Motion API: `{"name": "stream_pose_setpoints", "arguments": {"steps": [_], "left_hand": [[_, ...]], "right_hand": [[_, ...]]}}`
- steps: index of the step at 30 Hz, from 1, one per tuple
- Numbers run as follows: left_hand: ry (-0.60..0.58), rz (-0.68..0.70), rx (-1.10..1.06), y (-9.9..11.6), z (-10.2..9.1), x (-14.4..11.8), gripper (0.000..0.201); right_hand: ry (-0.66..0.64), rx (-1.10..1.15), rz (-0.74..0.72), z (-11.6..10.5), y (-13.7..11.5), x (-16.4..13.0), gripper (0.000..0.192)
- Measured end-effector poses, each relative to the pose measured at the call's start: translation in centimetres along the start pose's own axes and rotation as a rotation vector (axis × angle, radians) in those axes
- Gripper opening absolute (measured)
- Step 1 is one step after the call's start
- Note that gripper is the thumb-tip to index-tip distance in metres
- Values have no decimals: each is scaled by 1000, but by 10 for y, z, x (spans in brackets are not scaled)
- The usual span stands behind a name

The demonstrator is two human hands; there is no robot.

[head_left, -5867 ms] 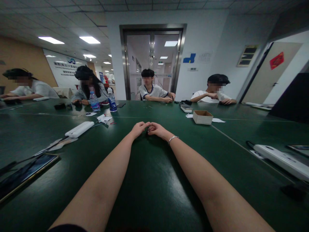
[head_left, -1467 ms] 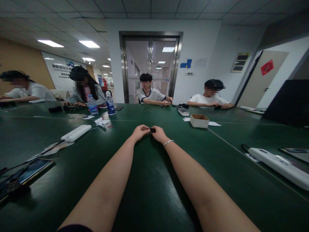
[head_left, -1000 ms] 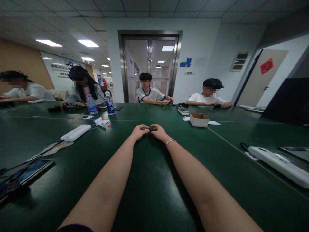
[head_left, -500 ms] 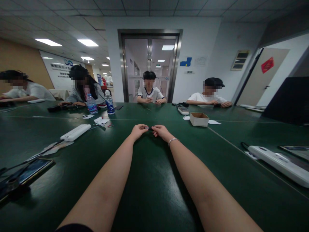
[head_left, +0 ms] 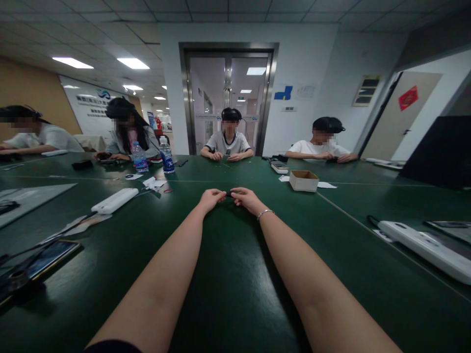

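Head view: left hand and right hand pinch a small dark object between them above the green table. Bottle labels and wall sign lettering are unreadable.

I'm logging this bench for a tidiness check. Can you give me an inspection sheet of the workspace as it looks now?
Surface: dark green table, glossy.
Job's things: small dark object pinched between both hands; too small to identify.
Clutter: white power strip, cardboard box, two water bottles, paper scraps, phone.
Grippers: left hand and right hand, fingertips meeting on the object.
Cables: dark cord beside the phone.
Surroundings: four other people seated, glass doors behind.
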State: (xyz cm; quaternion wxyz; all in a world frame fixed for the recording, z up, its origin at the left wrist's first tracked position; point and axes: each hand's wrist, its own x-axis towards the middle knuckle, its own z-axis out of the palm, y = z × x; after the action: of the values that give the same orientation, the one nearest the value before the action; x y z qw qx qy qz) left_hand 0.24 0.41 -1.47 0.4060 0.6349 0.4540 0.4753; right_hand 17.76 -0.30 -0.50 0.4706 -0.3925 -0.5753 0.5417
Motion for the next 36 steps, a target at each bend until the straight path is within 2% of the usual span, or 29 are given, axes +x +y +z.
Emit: {"name": "stream_pose_setpoints", "arguments": {"steps": [14,26,31,36], "left_hand": [[-25,-41,226,-4,-2,2,54],[18,-79,263,0,-3,-1,57],[4,-80,248,1,-3,-2,56],[12,-80,213,-1,-1,0,55]], "right_hand": [[-90,66,-11,-2,-2,-2,27],[-148,115,-12,-2,-5,-6,30],[-133,137,-24,-2,-5,-6,32],[-102,117,24,-2,-4,-3,20]]}}
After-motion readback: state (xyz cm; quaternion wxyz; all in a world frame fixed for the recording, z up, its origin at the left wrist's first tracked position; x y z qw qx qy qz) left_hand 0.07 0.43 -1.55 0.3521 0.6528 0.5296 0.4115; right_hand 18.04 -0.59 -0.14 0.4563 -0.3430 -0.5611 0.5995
